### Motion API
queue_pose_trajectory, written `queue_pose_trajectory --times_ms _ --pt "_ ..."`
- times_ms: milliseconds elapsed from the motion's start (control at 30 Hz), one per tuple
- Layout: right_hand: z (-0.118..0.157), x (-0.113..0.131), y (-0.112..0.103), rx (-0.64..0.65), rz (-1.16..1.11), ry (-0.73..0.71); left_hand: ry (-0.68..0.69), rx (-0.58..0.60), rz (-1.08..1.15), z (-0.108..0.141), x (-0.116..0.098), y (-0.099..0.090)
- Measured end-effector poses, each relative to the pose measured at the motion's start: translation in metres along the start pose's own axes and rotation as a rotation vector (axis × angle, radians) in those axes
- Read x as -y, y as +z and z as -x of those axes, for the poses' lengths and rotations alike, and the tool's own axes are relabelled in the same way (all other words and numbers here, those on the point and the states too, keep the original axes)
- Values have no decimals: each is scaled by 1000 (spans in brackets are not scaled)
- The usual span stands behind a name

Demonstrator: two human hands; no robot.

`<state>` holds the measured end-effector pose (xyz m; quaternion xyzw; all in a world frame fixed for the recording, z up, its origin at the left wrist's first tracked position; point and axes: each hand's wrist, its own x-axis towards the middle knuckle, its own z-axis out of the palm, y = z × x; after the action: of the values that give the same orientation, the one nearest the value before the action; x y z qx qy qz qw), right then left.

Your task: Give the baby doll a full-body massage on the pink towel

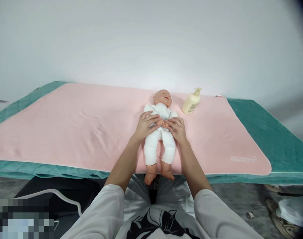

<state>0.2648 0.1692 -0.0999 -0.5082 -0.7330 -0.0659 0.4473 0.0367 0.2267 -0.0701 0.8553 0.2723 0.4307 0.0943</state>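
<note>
A printed shirt (163,224) sits nearest, at six o'clock. Centrally, the doll (160,133) lies face-up on a pink mat (54,132), head towards twelve; the left hand (147,125) and right hand (176,128) curl around its forearms. A pump bottle (191,102) stands at two.

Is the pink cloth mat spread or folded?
Spread: the pink cloth mat lies out across the green fabric cover, wrinkled slightly left of the white-clothed baby doll.

Left grip (145,126) and right grip (178,128) half-curled
</note>
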Motion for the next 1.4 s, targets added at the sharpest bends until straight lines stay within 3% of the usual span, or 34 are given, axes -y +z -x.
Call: queue_pose_trajectory --times_ms 100,200,433,600,767,1000,1100,1233,1400 --pt "0 0 0 2 0 14 -14 2 9 0 0 1" --pt "1 1 0 -34 -9 32 -30 -74 46 0 -2 1" --pt "2 4 -2 -375 -82 240 -179 -425 221 3 -2 -3" --pt "-1 5 -7 -644 -216 515 -406 -681 440 2 8 -8" --pt "-1 -7 -12 -747 -215 675 -644 -886 611 1 20 -15" --pt "5 -30 -12 -857 -360 864 -1123 -1135 976 6 42 -22" --pt "6 -39 -13 -885 -413 1013 -1198 -1260 1170 6 49 -22" --pt "7 -44 -15 -893 -426 1104 -1178 -1296 1237 5 52 -23" --pt "4 -36 -17 -895 -410 1064 -1233 -1259 1160 5 49 -25"
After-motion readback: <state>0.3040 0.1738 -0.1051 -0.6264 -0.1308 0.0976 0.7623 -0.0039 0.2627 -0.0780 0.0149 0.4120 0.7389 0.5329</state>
